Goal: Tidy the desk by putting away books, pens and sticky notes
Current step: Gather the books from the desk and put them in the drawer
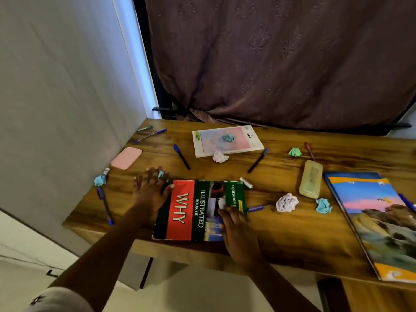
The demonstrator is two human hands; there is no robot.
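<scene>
Plainly the desk (281, 233) is not yet tidied, and the job starts with the green and red book (193, 210), which lies flat at the near edge between the two hands. Its long side runs across the desk, from one hand to the other, so both hands are about equally close to it, each at its own end.

The left hand (150, 192) rests on the wood just off the book's left short edge, fingers (147, 176) spread wide and fairly straight, thumb touching the far left corner. The right hand (236, 230) lies on the cover at the near right corner with its fingers (222, 218) flat on it; the thumb is hidden, so whether it hooks under the edge cannot be told. My guess is that the book gets squared up or lifted next, and the overhang at the near edge would let fingers slip beneath.

Well beyond the right fingers lies a big landscape book (371, 221). Far ahead of both hands sits a white book (211, 143). A yellow case (310, 182) lies right of the right hand and a pink case (126, 158) ahead of the left fingertips.

Crumpled notes are scattered about: a white one (287, 202) just right of the right fingers, a small blue one (161, 174) at the left fingertips. A black pen (181, 156) lies beyond the left fingers; a purple pen (104, 206) lies left of them.
</scene>
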